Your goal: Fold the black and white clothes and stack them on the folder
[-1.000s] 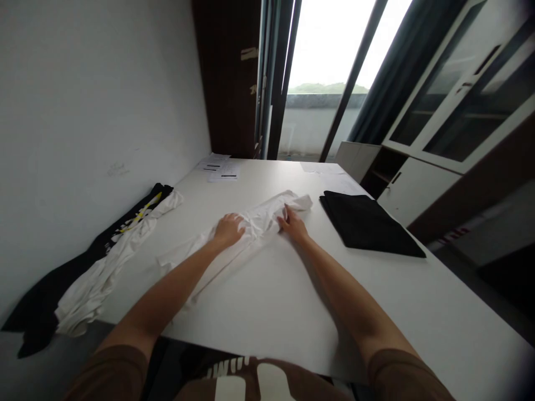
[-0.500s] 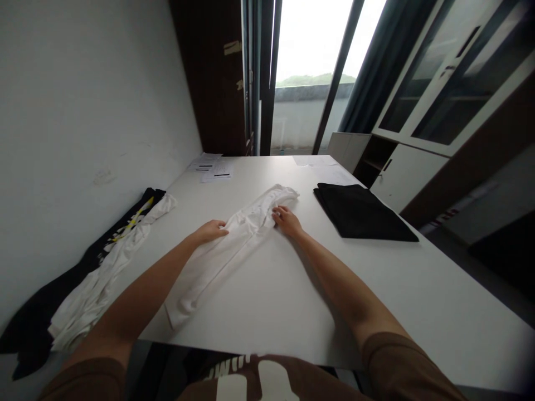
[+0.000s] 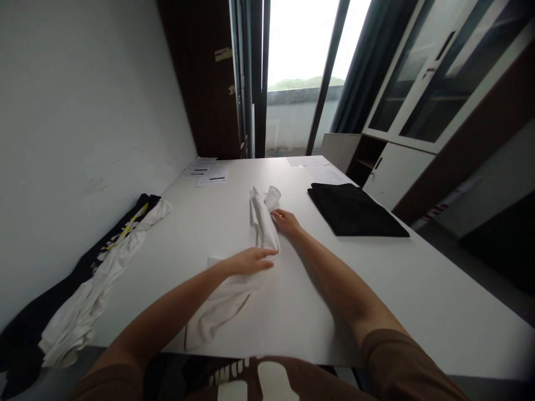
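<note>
A white garment lies bent on the white table, its near part spreading toward the table's front edge and its upper part standing in folds that point away from me. My left hand grips the cloth at the bend, thumb and fingers closed about the fabric. Farther up, my right hand pinches the garment's right side, with the fingertips partly hidden by cloth. I cannot tell which kind of garment it is.
Along the left wall lie a black garment and another white garment, side by side. Folded black cloth rests on the right. Paper sheets sit at the far left. Cabinets stand beyond the table's right edge.
My left hand has moved right and toward me, bending the white garment's middle with it. The far part now points more directly away. My right hand stays on the cloth. The view has shifted slightly.
</note>
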`<state>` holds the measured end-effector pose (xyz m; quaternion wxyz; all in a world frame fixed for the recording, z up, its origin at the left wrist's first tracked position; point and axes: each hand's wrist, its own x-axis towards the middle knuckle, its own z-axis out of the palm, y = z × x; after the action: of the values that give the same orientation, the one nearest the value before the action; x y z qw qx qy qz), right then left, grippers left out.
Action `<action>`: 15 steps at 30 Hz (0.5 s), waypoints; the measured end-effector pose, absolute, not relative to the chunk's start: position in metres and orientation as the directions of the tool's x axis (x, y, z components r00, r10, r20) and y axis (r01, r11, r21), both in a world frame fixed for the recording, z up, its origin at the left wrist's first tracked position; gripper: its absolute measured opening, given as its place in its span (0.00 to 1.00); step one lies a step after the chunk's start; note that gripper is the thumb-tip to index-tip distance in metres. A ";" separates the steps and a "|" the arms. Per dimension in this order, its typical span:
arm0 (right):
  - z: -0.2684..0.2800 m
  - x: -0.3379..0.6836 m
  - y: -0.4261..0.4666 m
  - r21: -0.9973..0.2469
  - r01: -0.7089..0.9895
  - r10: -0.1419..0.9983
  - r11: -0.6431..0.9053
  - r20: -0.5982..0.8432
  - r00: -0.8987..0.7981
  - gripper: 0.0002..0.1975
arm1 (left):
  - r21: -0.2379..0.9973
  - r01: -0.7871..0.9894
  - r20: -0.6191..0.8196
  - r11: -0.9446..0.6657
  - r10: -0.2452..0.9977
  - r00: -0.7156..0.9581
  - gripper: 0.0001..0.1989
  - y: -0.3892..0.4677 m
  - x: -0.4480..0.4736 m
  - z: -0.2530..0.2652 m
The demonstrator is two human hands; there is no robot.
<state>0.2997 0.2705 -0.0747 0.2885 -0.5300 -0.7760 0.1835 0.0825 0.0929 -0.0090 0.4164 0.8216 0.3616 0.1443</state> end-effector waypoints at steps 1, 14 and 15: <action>-0.073 0.299 0.270 -0.616 0.690 0.925 0.379 0.238 -0.295 0.20 | 0.776 0.473 -0.089 -0.418 0.669 0.738 0.30 0.087 0.089 -0.006; -0.043 0.246 0.239 -0.403 0.866 0.955 0.295 0.165 -0.248 0.23 | 0.700 0.654 0.030 -0.287 0.926 0.375 0.17 0.152 0.048 -0.029; -0.045 0.243 0.238 -0.402 0.870 0.958 0.286 0.149 -0.246 0.25 | 0.665 0.703 0.058 -0.251 0.956 0.286 0.17 0.161 0.044 -0.036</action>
<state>0.2426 0.2383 -0.0452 0.1847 -0.5856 -0.7802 0.1192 0.0443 0.1607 -0.0360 0.2696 0.7553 0.5494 0.2345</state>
